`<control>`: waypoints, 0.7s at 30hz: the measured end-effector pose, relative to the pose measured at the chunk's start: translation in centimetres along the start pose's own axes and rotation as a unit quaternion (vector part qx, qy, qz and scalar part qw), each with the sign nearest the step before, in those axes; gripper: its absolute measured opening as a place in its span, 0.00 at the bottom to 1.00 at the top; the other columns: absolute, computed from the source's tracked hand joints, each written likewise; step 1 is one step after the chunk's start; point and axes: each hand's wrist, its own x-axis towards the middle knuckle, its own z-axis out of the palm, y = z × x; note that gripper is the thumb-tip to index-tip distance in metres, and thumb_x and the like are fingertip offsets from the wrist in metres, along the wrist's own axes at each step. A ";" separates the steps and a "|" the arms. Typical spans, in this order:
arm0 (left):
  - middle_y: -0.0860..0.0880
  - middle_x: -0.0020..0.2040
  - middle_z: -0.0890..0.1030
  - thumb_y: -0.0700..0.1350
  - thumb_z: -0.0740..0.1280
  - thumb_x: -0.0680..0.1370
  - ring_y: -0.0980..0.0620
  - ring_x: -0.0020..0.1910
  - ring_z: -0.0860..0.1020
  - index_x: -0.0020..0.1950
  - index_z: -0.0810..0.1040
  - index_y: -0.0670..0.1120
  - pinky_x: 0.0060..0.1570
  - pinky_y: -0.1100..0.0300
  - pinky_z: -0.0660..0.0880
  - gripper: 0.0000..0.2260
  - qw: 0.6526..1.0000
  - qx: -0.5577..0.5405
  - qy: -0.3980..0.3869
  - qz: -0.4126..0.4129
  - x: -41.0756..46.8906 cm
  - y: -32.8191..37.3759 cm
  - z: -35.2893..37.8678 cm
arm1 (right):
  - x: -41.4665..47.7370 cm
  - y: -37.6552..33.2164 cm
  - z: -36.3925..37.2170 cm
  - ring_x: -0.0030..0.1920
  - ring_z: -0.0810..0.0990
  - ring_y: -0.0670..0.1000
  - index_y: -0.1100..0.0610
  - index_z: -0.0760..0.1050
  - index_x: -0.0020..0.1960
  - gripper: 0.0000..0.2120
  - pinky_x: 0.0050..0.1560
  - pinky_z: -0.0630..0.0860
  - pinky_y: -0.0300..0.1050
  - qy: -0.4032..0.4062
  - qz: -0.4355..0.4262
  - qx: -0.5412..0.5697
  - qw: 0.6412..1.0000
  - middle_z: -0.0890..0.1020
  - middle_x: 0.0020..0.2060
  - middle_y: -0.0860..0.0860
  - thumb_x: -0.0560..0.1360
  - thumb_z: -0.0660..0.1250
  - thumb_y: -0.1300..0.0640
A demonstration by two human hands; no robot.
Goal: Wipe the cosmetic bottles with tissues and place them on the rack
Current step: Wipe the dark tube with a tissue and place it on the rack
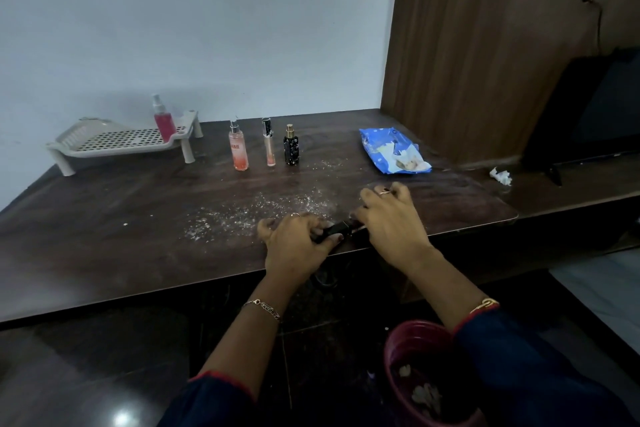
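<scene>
The left hand (pixel 294 243) curls tight round a small black bottle (pixel 334 229), and the right hand (pixel 391 222) pinches its other end. No tissue shows between them. The bottle sits at the table's (pixel 104 236) front edge, so a slip would drop it floorward. The rack (pixel 121 146) stands well beyond the grip, far left.

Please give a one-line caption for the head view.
At the table edge, left hand and right hand hold a small black bottle; a red bottle stands on the rack.
</scene>
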 end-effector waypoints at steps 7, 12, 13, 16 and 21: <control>0.62 0.33 0.77 0.60 0.72 0.65 0.61 0.40 0.77 0.41 0.79 0.57 0.58 0.42 0.72 0.10 1.000 -0.006 0.001 0.000 0.0 -0.5 0.3 | -2.5 3.6 0.2 0.43 0.80 0.55 0.50 0.81 0.42 0.14 0.46 0.73 0.45 0.080 0.440 0.410 0.795 0.80 0.40 0.51 0.70 0.64 0.67; 0.61 0.34 0.78 0.62 0.71 0.65 0.62 0.40 0.77 0.40 0.77 0.58 0.58 0.42 0.72 0.10 1.000 -0.011 0.004 -0.001 0.1 -0.6 0.3 | -1.6 3.7 0.2 0.41 0.81 0.52 0.54 0.81 0.34 0.12 0.48 0.77 0.51 0.106 0.548 0.639 0.529 0.84 0.34 0.51 0.69 0.63 0.67; 0.61 0.34 0.78 0.62 0.71 0.65 0.63 0.40 0.77 0.38 0.76 0.59 0.58 0.42 0.72 0.10 1.000 -0.012 0.003 0.000 0.1 -0.6 0.3 | -1.2 3.4 -0.1 0.39 0.80 0.49 0.54 0.80 0.33 0.13 0.46 0.76 0.46 0.102 0.540 0.651 0.524 0.83 0.32 0.49 0.70 0.63 0.66; 0.61 0.33 0.78 0.63 0.71 0.64 0.62 0.39 0.78 0.35 0.74 0.61 0.57 0.42 0.73 0.09 1.000 -0.012 0.003 -0.001 0.0 -0.5 0.2 | -0.1 1.3 -1.3 0.33 0.79 0.41 0.52 0.80 0.33 0.12 0.39 0.73 0.36 0.079 0.445 0.622 0.640 0.82 0.29 0.45 0.69 0.67 0.66; 0.60 0.35 0.80 0.62 0.65 0.64 0.60 0.40 0.79 0.42 0.80 0.56 0.59 0.43 0.71 0.14 1.000 0.003 0.003 0.010 0.1 -0.5 0.3 | -0.7 -2.9 -0.3 0.43 0.77 0.55 0.56 0.75 0.42 0.11 0.44 0.76 0.49 0.001 0.100 0.372 0.923 0.79 0.40 0.51 0.66 0.61 0.69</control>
